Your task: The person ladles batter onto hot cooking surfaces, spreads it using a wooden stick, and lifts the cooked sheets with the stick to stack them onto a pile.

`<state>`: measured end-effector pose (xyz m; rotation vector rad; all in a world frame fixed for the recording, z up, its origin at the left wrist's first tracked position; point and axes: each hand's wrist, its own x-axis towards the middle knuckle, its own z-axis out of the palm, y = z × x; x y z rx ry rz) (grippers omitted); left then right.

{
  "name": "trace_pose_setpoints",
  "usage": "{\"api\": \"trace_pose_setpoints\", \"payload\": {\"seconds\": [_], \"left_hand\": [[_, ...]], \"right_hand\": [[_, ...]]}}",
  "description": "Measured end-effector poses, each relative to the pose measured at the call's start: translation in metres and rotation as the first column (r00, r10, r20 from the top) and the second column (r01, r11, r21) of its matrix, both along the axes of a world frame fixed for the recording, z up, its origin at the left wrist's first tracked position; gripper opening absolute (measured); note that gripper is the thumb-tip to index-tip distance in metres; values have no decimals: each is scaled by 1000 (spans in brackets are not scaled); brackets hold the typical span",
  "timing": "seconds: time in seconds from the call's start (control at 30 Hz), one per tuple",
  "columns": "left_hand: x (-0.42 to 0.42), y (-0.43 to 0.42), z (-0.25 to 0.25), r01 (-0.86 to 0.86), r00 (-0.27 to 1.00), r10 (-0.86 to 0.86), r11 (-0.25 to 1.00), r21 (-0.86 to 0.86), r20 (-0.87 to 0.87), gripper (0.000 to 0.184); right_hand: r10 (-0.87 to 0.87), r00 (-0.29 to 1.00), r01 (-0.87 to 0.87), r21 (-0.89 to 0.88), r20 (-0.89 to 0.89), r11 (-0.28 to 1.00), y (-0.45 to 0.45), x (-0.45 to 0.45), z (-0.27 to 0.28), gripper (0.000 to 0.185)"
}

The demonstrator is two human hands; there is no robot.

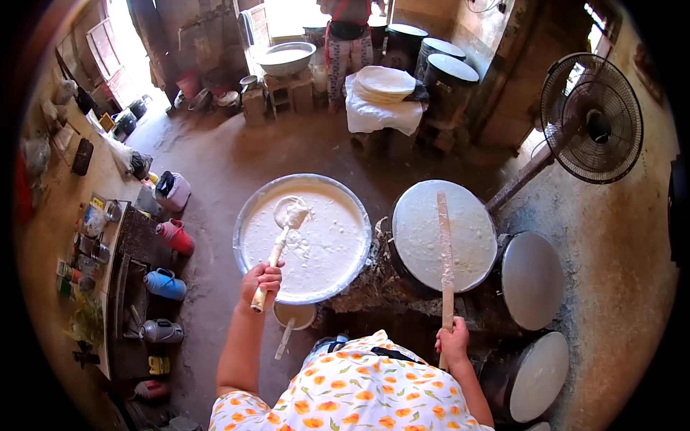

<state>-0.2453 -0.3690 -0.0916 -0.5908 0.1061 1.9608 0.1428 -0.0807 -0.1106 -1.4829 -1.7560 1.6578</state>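
My left hand (pixel 261 281) is closed round the pale handle of a ladle (pixel 290 213), whose bowl rests in white batter (pixel 323 237) inside a wide round basin (pixel 237 244). My right hand (pixel 452 340) grips the lower end of a long flat wooden stick (pixel 446 266). The stick's upper part lies over a round griddle (pixel 413 237) coated with a pale layer. Below the basin sits a small bowl (pixel 296 314) with a light-handled utensil (pixel 284 339) in it.
More round griddles (pixel 532 280) (pixel 537 376) stand at the right, below a fan (pixel 591 118). Flat breads (pixel 383 83) are stacked on a cloth-covered stand (pixel 384 117) ahead. A person (pixel 348 50) stands behind it. Flasks (pixel 165 284) line the left side by a counter (pixel 115 302).
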Motion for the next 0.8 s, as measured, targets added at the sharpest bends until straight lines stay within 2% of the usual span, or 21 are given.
{"api": "trace_pose_setpoints", "payload": {"seconds": [0.03, 0.1, 0.13, 0.17, 0.23, 0.3, 0.37, 0.4, 0.43, 0.47, 0.5, 0.53, 0.57, 0.63, 0.7, 0.8], "left_hand": [[-1, -2, 8, 1, 1000, -1, 1000, 1, 2, 31], [-3, -10, 48, 54, 904, -158, 964, -261, -398, 24], [8, -5, 84, -86, 708, -311, 853, -515, -634, 19], [11, -1, 97, -81, 708, -314, 853, -515, -632, 19], [15, 5, 108, -246, 503, -493, 706, -665, -710, 15], [7, 10, 93, -225, 497, -517, 699, -679, -697, 13], [-9, 11, 55, 65, 779, -365, 856, -513, -511, 20], [-14, 14, 38, 126, 871, -312, 888, -442, -380, 20], [-12, 17, 33, 133, 869, -318, 888, -441, -378, 20], [-10, 20, 29, 145, 896, -309, 883, -446, -319, 20], [-8, 25, 27, 158, 918, -299, 879, -450, -261, 19], [-6, 28, 32, 165, 904, -318, 876, -453, -286, 18], [-5, 32, 43, 178, 899, -331, 875, -451, -287, 18], [-1, 45, 71, 181, 791, -426, 848, -498, -439, 15], [2, 65, 95, 210, 716, -493, 827, -522, -494, 15], [13, 107, 130, 223, 550, -592, 783, -580, -588, 18]], "right_hand": [[4, 1000, -4, 0, 9, 1000, 0, -1, 0, 25], [-13, 1000, 13, -1, 16, 1000, 0, -1, 3, 25], [-32, 999, 32, -5, 23, 999, -1, -1, 3, 25], [-36, 999, 37, -5, 25, 999, -2, -2, 3, 25], [-38, 999, 38, 15, 17, 999, -3, -3, 4, 24], [-28, 999, 28, 15, 34, 1000, -3, -7, 5, 26], [-29, 998, 29, 12, 55, 1000, -6, -9, 5, 29], [-17, 999, 16, 14, 40, 1000, -6, -11, 5, 34], [-4, 1000, 4, 17, 26, 1000, -6, -14, 6, 40], [38, 999, -39, 7, 38, 999, -7, -16, 12, 53], [28, 999, -28, 10, 38, 1000, -6, -15, 7, 53], [142, 989, -148, 294, 44, 944, -3, -15, -3, 57], [243, 966, -250, 547, 86, 799, -4, -19, 1, 61], [217, 966, -260, 553, 143, 791, -7, -24, 15, 65], [227, 949, -314, 696, 217, 646, -12, -26, 21, 64], [175, 970, -243, 745, 171, 621, -13, -26, 26, 65]]}}
